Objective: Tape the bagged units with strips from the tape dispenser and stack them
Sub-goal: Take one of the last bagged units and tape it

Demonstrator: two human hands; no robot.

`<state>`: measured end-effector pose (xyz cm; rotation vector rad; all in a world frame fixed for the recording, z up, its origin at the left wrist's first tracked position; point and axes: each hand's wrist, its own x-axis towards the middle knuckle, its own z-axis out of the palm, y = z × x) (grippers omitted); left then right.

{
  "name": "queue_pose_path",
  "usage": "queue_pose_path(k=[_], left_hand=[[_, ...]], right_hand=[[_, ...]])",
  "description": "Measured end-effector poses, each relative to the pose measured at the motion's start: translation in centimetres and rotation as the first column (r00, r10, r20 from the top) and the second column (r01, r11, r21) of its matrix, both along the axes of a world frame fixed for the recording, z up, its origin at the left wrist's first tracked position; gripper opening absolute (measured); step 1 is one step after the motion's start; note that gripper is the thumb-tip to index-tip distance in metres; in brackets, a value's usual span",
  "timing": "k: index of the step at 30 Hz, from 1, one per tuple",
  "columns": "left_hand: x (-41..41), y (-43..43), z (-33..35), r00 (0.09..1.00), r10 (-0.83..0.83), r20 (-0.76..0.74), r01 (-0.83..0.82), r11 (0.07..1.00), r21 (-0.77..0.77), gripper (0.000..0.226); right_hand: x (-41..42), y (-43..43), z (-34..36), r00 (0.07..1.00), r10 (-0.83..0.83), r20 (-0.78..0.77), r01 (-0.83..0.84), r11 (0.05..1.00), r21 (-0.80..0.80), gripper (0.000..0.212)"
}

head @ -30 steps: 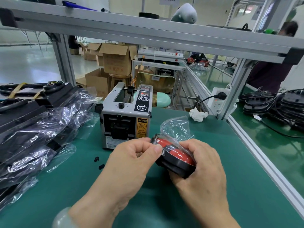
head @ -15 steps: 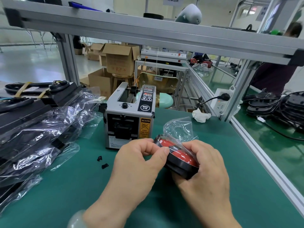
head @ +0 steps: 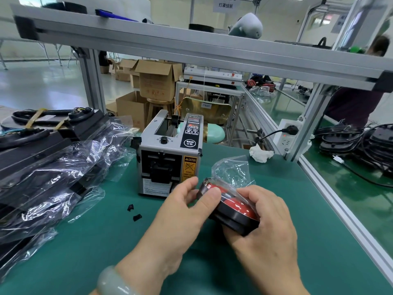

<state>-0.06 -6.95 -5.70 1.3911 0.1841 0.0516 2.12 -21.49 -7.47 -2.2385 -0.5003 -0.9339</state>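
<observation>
At a workbench [head: 85, 252], a tape dispenser [head: 170, 158] stands at centre, toward the far edge. A stack of bagged units [head: 53, 167] lies to its left, reaching the near-left corner. In front and just right of the dispenser, a bagged unit [head: 231, 207] is held above the bench between a person's left hand [head: 180, 211], at its left end, and right hand [head: 270, 226], under its right side. Two small scraps [head: 134, 211] lie between the stack and the left hand. A crumpled tissue [head: 261, 154] sits behind the held unit, near a power strip [head: 287, 135] on the right-hand post. Cardboard boxes [head: 157, 79] stand beyond the dispenser; cables [head: 361, 143] lie on the neighbouring bench to the right.
</observation>
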Motion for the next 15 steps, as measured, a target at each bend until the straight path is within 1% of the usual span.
queue_pose_path(k=[1,2,3,4,5,6,7,8,9,10,11,12,13,14,15], left_hand=[[0.1,0.0,0.1,0.999,-0.05,-0.013,0.05,0.998,-0.028,0.072],[0.3,0.0,0.2,0.998,-0.062,-0.028,0.06,0.996,-0.073,0.052],[0.6,0.1,0.3,0.998,-0.036,-0.049,0.03,0.993,-0.114,0.031],[1.0,0.2,0.2,0.998,0.024,-0.063,-0.03,0.996,-0.085,0.024],[1.2,0.4,-0.1,0.993,0.091,-0.071,-0.093,0.996,-0.018,0.024],[1.2,0.7,-0.5,0.985,0.168,-0.03,-0.165,0.983,0.085,0.025],[1.0,1.0,-0.6,0.965,0.249,0.081,-0.26,0.949,0.178,0.027],[0.1,1.6,-0.5,0.945,0.239,0.225,-0.296,0.916,0.271,0.031],[-0.1,1.9,-0.1,0.934,0.124,0.335,-0.255,0.887,0.384,0.041],[-0.4,2.1,0.1,0.918,-0.06,0.392,-0.168,0.836,0.522,0.054],[-0.3,2.2,0.2,0.9,-0.215,0.379,-0.096,0.751,0.654,0.066],[-0.1,2.1,0.3,0.891,-0.31,0.333,-0.043,0.67,0.741,0.071],[0.0,2.1,0.4,0.881,-0.357,0.311,-0.045,0.591,0.805,0.071],[0.1,2.2,0.3,0.857,-0.375,0.353,-0.118,0.525,0.843,0.07],[0.0,2.3,0.1,0.816,-0.386,0.43,-0.207,0.499,0.842,0.068]], right_hand=[[0.0,-0.1,0.0,1.0,-0.001,0.001,0.001,1.0,-0.007,0.061],[0.0,-0.1,0.0,1.0,-0.006,-0.001,0.006,1.0,-0.013,0.061],[0.0,-0.2,0.0,1.0,-0.008,-0.003,0.008,1.0,-0.016,0.061],[0.0,-0.2,0.1,1.0,-0.003,-0.001,0.003,1.0,-0.015,0.06],[-0.1,-0.1,0.1,1.0,0.011,0.007,-0.011,1.0,-0.016,0.056],[-0.1,0.0,0.2,0.999,0.026,0.024,-0.025,0.999,-0.02,0.052],[-0.2,0.1,0.3,0.998,0.038,0.047,-0.036,0.999,-0.03,0.049],[-0.2,0.2,0.3,0.997,0.044,0.07,-0.041,0.998,-0.042,0.048],[-0.1,0.2,0.3,0.995,0.05,0.089,-0.046,0.998,-0.047,0.049],[0.0,0.2,0.3,0.993,0.063,0.105,-0.058,0.997,-0.047,0.052],[0.1,0.1,0.4,0.99,0.081,0.117,-0.077,0.996,-0.045,0.054],[0.1,0.1,0.5,0.987,0.109,0.119,-0.105,0.994,-0.041,0.053],[0.1,0.1,0.6,0.984,0.146,0.104,-0.144,0.989,-0.031,0.052],[0.1,0.1,0.7,0.98,0.185,0.074,-0.183,0.983,-0.023,0.053],[0.0,0.1,0.8,0.976,0.214,0.046,-0.213,0.977,-0.029,0.059]])
